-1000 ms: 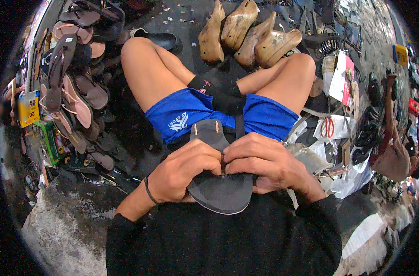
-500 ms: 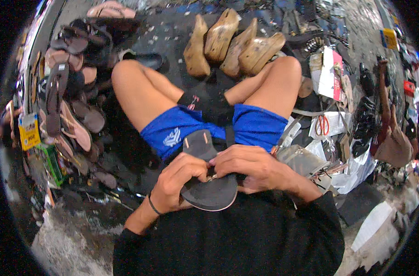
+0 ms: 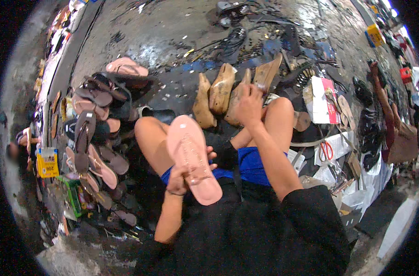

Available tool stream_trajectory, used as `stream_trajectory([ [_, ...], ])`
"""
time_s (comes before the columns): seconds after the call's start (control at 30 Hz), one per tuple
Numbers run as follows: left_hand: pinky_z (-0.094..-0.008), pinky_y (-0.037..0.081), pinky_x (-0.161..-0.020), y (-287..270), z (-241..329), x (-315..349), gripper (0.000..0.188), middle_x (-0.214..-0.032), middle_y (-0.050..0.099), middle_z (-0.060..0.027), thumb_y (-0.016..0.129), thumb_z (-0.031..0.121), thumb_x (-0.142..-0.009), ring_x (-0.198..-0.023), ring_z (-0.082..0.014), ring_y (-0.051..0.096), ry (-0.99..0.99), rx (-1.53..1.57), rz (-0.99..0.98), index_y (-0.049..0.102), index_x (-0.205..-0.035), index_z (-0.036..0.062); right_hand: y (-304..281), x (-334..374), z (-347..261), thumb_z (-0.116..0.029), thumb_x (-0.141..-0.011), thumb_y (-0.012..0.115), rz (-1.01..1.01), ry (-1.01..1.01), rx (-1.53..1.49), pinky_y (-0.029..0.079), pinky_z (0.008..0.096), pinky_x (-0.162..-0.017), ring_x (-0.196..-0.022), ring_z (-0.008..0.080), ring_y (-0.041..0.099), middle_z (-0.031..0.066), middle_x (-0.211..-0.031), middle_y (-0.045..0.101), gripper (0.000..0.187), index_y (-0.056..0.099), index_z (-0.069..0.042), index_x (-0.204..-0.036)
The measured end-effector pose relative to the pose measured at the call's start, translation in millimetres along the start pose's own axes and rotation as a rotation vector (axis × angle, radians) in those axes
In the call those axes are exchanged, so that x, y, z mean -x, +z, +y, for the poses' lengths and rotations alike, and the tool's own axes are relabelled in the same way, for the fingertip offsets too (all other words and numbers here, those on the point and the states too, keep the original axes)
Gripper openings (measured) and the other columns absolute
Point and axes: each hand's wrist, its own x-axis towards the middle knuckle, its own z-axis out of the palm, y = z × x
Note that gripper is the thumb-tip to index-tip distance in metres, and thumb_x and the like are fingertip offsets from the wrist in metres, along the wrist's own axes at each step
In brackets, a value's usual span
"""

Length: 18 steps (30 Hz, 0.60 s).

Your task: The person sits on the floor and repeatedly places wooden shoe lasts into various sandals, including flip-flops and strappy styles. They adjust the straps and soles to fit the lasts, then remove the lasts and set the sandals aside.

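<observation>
My left hand is closed around a pink thong sandal, its insole facing up and its strap lined with small shiny bits. Some fingers curl round the sandal's right edge, while its underside is hidden. My right hand stretches forward between my knees, closed on the lower end of the rightmost wooden shoe last, which is raised and tilted. The thumb is out of sight. Beside that hand stand more brown lasts, among them a left one and a middle one.
On the left lies a heap of sandals beside a green box and a yellow tag. To the right are a white and pink box, red-handled scissors and plastic wrapping. Scraps litter the ground ahead.
The sandal has turned from its dark sole to its pink insole and stays in my left hand. My right hand has left it for the lasts, and the rightmost last is lifted. The view has tilted forward.
</observation>
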Motion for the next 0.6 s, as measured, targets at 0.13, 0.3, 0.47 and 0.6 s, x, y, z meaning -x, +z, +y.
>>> stream_trajectory([
  [0.13,-0.0524,0.057,-0.097,6.0,-0.7,-14.2,0.063,-0.145,0.050,-0.0240,0.059,0.015,-0.099,-0.126,-0.0371,0.058,0.025,-0.086,0.051,0.030,-0.153,0.0001,21.4,40.1,-31.1,-0.040,-0.061,0.092,-0.193,0.089,0.134,0.050,0.0623,-0.096,-0.131,0.0481,0.037,0.0177,-0.154,0.022,0.101,0.039,-0.010,-0.141],
  [0.3,-0.0515,0.059,-0.094,-4.4,18.6,-23.8,0.060,-0.140,0.054,-0.0222,0.060,0.023,-0.101,-0.122,-0.0333,0.061,0.122,-0.089,0.031,0.034,-0.151,-0.0006,11.9,28.2,-8.3,-0.023,-0.064,0.089,0.002,0.010,-0.012,0.052,0.0560,-0.096,-0.131,0.0457,0.041,0.0212,-0.146,0.034,0.095,0.037,-0.002,-0.141],
  [0.47,-0.0475,0.060,-0.090,-12.9,36.0,-31.3,0.059,-0.136,0.058,-0.0180,0.059,0.030,-0.101,-0.115,-0.0286,0.064,0.184,-0.052,0.129,0.039,-0.148,-0.0007,-79.6,41.8,14.0,-0.042,-0.079,0.069,-0.182,0.655,-2.025,0.051,0.0483,-0.097,-0.111,0.0405,0.061,0.0257,-0.130,0.059,0.087,0.041,0.007,-0.145],
  [0.6,-0.0436,0.061,-0.088,-2.1,39.9,-44.0,0.058,-0.128,0.063,-0.0142,0.062,0.034,-0.100,-0.111,-0.0252,0.066,0.249,-0.181,0.272,0.045,-0.143,-0.0017,-144.7,113.7,-4.0,-0.050,-0.084,0.064,-0.581,0.422,-1.679,0.056,0.0470,-0.087,-0.102,0.0383,0.068,0.0294,-0.128,0.059,0.087,0.040,0.007,-0.145],
])
